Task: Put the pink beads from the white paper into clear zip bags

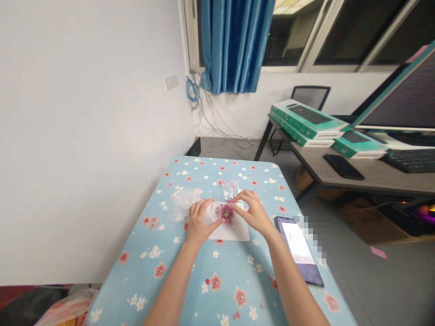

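A cluster of small magenta beads (227, 213) sits on a white paper sheet (233, 230) in the middle of the blue floral tablecloth (217, 283). My left hand (202, 222) presses its thumb against the cluster's left side. From the upper right, the fingertips of my right hand (253, 213) pinch the cluster's top edge. Between them the hands partly hide the beads. Just beyond them lie a clear plastic bag (185, 201) and a smaller clear bag (230, 189) holding a little pink material.
A smartphone (297, 249) with a lit screen lies at the table's right edge. A white wall rises along the left side. To the right stands a desk (367, 174) with green boxes, a black phone, a keyboard and a monitor.
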Demonstrator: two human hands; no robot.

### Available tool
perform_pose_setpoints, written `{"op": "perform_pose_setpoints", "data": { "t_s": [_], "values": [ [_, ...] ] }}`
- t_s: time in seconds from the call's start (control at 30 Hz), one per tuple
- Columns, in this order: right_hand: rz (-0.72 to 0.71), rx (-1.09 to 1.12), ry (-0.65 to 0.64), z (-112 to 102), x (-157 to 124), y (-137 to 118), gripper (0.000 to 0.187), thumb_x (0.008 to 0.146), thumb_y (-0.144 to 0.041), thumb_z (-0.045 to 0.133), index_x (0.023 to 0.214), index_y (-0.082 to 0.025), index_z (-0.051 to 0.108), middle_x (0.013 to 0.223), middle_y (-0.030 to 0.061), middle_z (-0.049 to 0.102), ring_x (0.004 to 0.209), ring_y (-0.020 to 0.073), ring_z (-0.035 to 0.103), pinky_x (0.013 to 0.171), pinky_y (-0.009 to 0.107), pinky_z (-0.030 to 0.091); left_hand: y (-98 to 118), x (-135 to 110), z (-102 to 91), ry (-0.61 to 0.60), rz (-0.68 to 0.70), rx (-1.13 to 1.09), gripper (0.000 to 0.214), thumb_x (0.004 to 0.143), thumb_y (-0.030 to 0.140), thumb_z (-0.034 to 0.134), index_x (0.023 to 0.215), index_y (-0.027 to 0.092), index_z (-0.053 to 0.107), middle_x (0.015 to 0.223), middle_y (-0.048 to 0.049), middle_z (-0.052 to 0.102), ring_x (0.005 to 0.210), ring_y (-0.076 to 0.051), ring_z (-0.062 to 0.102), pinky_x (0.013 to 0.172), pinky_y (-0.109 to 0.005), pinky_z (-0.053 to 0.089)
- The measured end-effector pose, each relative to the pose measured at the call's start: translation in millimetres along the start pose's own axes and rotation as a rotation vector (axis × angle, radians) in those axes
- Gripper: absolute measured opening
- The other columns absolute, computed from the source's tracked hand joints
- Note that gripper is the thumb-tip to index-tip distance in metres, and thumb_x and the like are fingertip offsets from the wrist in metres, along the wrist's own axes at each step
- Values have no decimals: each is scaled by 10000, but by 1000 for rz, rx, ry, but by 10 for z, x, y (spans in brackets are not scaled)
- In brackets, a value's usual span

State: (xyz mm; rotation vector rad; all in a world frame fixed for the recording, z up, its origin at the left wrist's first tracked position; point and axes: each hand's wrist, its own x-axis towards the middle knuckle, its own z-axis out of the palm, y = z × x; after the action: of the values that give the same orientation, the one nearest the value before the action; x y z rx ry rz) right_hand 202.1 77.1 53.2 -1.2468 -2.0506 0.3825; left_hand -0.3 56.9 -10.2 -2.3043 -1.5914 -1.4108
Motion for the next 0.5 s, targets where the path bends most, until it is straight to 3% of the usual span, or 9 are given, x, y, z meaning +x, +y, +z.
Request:
{"op": "perform_pose_setpoints", "data": {
  "t_s": [0.2,0.5],
  "values": [
    [-39,97,24,96,38,-278,120,868,-310,559,882,-224,640,892,44,597,907,209,508,858,374,384,-4,-6,-1,-21,-3,8,652,692,514,698,1224,194,500,1114,-102,611,1042,-252,540,916,-395,411],
    [-9,125,-39,142,48,-298,186,868,-355,543,928,-221,657,949,66,614,953,225,525,907,391,367,6,2,-7,-42,-23,8,628,708,521,678,1220,202,500,1120,-100,617,1049,-254,546,917,-403,412]
  ]
}}
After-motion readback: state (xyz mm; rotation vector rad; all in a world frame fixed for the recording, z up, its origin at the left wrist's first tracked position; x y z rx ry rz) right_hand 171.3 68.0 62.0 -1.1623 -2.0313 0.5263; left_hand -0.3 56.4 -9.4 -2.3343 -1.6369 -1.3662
